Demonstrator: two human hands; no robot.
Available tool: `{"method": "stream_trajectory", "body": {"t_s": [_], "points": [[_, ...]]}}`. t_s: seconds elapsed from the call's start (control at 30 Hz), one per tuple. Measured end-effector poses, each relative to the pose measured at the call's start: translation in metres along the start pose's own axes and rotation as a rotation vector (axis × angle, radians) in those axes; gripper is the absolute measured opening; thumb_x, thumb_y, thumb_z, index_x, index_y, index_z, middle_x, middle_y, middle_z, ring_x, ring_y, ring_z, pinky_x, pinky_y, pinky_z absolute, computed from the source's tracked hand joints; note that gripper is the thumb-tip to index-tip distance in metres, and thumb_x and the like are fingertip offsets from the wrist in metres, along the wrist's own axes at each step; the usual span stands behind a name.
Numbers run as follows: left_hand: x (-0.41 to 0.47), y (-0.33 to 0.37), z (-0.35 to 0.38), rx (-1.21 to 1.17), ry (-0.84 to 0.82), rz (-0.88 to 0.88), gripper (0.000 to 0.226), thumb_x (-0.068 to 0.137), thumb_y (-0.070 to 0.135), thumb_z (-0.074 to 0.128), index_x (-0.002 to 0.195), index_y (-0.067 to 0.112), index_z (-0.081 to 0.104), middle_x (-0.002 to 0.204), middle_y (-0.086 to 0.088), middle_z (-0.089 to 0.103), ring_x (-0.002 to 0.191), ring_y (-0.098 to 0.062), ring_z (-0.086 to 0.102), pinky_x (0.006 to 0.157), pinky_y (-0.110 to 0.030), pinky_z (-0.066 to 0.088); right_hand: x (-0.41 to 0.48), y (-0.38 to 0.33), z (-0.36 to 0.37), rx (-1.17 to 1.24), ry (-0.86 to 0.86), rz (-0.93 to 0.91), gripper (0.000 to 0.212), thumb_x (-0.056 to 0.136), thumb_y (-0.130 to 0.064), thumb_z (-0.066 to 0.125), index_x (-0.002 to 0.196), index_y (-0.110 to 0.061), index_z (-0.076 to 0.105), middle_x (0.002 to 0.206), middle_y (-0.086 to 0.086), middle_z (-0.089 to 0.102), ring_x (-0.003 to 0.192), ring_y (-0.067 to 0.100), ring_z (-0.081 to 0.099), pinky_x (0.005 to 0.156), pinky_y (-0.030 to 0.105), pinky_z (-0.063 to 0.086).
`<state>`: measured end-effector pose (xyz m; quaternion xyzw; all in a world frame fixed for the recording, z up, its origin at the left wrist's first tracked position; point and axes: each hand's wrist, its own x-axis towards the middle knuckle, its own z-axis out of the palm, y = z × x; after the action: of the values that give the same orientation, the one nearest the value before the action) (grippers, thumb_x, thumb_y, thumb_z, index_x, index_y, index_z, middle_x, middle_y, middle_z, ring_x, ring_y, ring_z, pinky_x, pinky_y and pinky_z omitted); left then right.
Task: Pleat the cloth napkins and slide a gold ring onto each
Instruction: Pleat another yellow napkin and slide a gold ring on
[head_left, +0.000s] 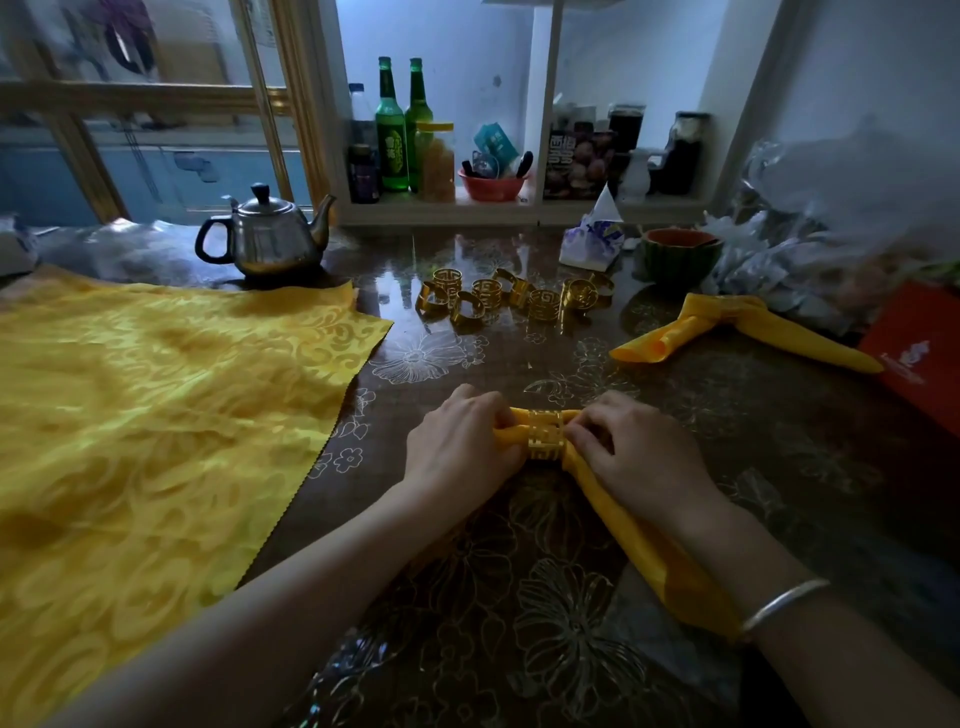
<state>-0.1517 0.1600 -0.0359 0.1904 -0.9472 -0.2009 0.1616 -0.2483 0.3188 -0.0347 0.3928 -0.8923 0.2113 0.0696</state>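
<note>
Barely begun: one napkin set aside, a second being ringed
Flat yellow cloths (156, 415) lie unpleated at left; the pleated napkin (623, 525) sits at centre, another gathered napkin (727, 322) far right, its ring unclear; left hand (457, 447) and right hand (634, 447) grip the centre one beside its gold ring (545, 434); spare rings (519, 299) cluster beyond

Before me the surface (545, 597) wears a floral cover. A steel teapot (270, 236) stands at its back left. At the back right I see a tissue pack (592, 241) and a green melon-shaped bowl (678, 254), with crumpled plastic bags (831, 234) beside them. On the shelf (519, 209) behind stand two green bottles (390, 130), a yellow-lidded jar (436, 161) and a red bowl (491, 186).
</note>
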Motion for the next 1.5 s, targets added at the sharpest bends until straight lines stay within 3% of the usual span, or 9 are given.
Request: {"method": "stream_trajectory", "body": {"t_s": [0.07, 0.17, 0.43, 0.7, 0.87, 1.03, 1.13, 1.37, 1.5], "points": [[0.009, 0.009, 0.004, -0.025, -0.018, 0.004, 0.022, 0.081, 0.044, 0.069, 0.099, 0.032, 0.064, 0.101, 0.009, 0.053, 0.093, -0.017, 0.055, 0.07, -0.031, 0.042, -0.001, 0.008, -0.004, -0.003, -0.028, 0.025, 0.031, 0.092, -0.053, 0.053, 0.105, -0.027, 0.063, 0.104, -0.01, 0.054, 0.092, 0.009, 0.055, 0.075, 0.029, 0.049], [0.028, 0.031, 0.014, -0.103, -0.071, -0.001, 0.021, 0.081, 0.041, 0.071, 0.096, 0.029, 0.065, 0.106, 0.006, 0.057, 0.097, -0.015, 0.052, 0.075, -0.031, 0.044, 0.001, 0.029, -0.013, -0.052, -0.043, 0.082, 0.027, 0.09, -0.039, 0.062, 0.113, -0.024, 0.061, 0.113, -0.008, 0.053, 0.1, 0.01, 0.054, 0.083, 0.028, 0.049], [0.1, 0.132, 0.08, -0.503, -0.156, -0.027, 0.047, 0.082, 0.02, 0.07, 0.126, 0.021, 0.052, 0.126, -0.003, 0.055, 0.114, -0.021, 0.054, 0.094, -0.038, 0.05, 0.036, 0.162, -0.059, -0.152, 0.058, 0.316, 0.021, 0.089, -0.027, 0.066, 0.108, -0.02, 0.067, 0.111, 0.0, 0.058, 0.102, 0.022, 0.058, 0.083, 0.033, 0.047], [0.155, 0.2, 0.152, -0.696, -0.158, 0.006, 0.053, 0.083, 0.011, 0.063, 0.132, 0.022, 0.045, 0.132, -0.002, 0.048, 0.12, -0.021, 0.048, 0.101, -0.041, 0.045, 0.072, 0.266, -0.065, -0.177, 0.133, 0.448, 0.025, 0.087, -0.03, 0.067, 0.109, -0.018, 0.069, 0.112, 0.004, 0.06, 0.099, 0.027, 0.062, 0.079, 0.035, 0.049], [0.182, 0.205, 0.165, -0.608, -0.121, 0.044, 0.054, 0.086, 0.012, 0.063, 0.135, 0.022, 0.041, 0.13, -0.003, 0.051, 0.119, -0.021, 0.05, 0.099, -0.04, 0.047, 0.102, 0.292, -0.063, -0.147, 0.13, 0.388, 0.027, 0.089, -0.025, 0.067, 0.113, -0.012, 0.068, 0.116, 0.009, 0.061, 0.106, 0.028, 0.06, 0.083, 0.033, 0.045], [0.188, 0.201, 0.162, -0.032, 0.037, 0.325, 0.041, 0.092, 0.016, 0.053, 0.132, 0.015, 0.045, 0.129, -0.005, 0.054, 0.117, -0.024, 0.049, 0.087, -0.036, 0.046, 0.118, 0.303, -0.058, -0.099, 0.148, 0.321, 0.028, 0.087, -0.022, 0.068, 0.114, -0.016, 0.068, 0.115, 0.006, 0.064, 0.105, 0.025, 0.06, 0.086, 0.032, 0.046], [0.192, 0.199, 0.161, 0.167, 0.103, 0.34, 0.033, 0.094, 0.018, 0.052, 0.126, 0.016, 0.047, 0.126, -0.005, 0.056, 0.116, -0.025, 0.047, 0.089, -0.038, 0.043, 0.123, 0.305, -0.054, -0.039, 0.179, 0.286, 0.028, 0.085, -0.019, 0.071, 0.113, -0.017, 0.069, 0.114, 0.005, 0.065, 0.104, 0.024, 0.061, 0.086, 0.03, 0.045], [0.193, 0.188, 0.154, 0.113, 0.032, 0.262, 0.043, 0.092, 0.013, 0.054, 0.133, 0.017, 0.041, 0.123, -0.006, 0.057, 0.111, -0.025, 0.053, 0.087, -0.037, 0.045, 0.122, 0.298, -0.046, -0.024, 0.168, 0.284, 0.034, 0.085, -0.018, 0.068, 0.119, -0.02, 0.065, 0.123, 0.003, 0.061, 0.111, 0.023, 0.058, 0.092, 0.034, 0.047], [0.185, 0.177, 0.138, -0.112, -0.003, 0.231, 0.058, 0.09, 0.019, 0.057, 0.143, 0.022, 0.035, 0.133, -0.002, 0.05, 0.117, -0.022, 0.052, 0.09, -0.035, 0.043, 0.107, 0.269, -0.051, -0.157, 0.376, 0.337, 0.026, 0.085, -0.018, 0.066, 0.111, -0.018, 0.067, 0.11, 0.005, 0.065, 0.108, 0.025, 0.055, 0.088, 0.039, 0.048]]}}
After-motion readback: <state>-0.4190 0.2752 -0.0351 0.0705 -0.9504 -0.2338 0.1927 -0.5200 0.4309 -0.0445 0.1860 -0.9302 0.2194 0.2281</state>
